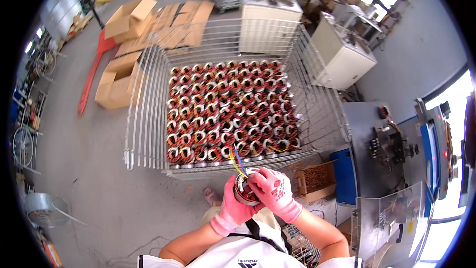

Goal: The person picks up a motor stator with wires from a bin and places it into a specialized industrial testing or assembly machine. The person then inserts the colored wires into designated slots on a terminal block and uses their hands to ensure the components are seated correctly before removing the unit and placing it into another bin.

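Observation:
Close in front of my body I hold a motor stator (244, 191), a round metal ring with copper windings. Blue and yellow lead wires (237, 163) stick up from it toward the wire cage. My left hand (232, 207), in a pink glove, wraps the stator's left side and underside. The pink-gloved right hand (273, 191) has its fingers closed over the top and right rim; the fingertips are partly hidden. Beyond my hands, rows of similar stators (228, 109) fill a wire mesh cage (144, 99).
Open cardboard boxes (119, 82) and a red pallet jack (91, 77) stand left of the cage. To the right are a box of copper-coloured pieces (317, 181), a grey workbench (367, 139) and a clear guard panel (389, 218). White cabinets (342, 54) stand behind. A fan-like drum (44, 209) sits at far left.

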A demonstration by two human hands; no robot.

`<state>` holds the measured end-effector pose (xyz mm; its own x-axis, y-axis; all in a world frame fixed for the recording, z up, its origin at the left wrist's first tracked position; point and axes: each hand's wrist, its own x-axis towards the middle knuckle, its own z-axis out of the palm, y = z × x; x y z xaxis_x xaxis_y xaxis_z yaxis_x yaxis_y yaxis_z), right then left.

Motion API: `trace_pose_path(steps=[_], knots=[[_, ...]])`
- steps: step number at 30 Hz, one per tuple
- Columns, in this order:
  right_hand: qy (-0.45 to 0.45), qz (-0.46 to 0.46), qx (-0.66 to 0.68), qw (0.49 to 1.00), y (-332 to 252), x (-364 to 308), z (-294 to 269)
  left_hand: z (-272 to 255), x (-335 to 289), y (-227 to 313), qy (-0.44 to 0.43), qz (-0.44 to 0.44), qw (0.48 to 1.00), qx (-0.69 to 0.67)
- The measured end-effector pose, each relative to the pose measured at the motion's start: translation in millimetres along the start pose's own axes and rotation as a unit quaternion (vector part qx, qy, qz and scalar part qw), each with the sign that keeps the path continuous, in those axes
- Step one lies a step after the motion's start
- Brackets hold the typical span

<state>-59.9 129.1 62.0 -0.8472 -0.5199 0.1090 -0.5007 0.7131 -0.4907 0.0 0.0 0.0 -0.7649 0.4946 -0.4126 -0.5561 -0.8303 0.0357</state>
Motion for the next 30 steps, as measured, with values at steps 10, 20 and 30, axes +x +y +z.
trace_pose_path(steps=[10, 20, 30], knots=[[-0.524, -0.004, 0.162, 0.836, -64.5, 112.3, 100.1, -103.6, -55.8, 108.5, 0.029, 0.06, 0.991, -0.112], [-0.329, -0.002, -0.018, 0.944, 55.5, 139.0, 364.2, -283.5, -81.0, 95.0, 0.284, 0.145, 0.948, -0.015], [-0.271, -0.012, -0.135, 0.953, 114.3, 201.5, 566.2, -330.2, -96.1, 57.5, 0.371, 0.155, 0.91, -0.102]])
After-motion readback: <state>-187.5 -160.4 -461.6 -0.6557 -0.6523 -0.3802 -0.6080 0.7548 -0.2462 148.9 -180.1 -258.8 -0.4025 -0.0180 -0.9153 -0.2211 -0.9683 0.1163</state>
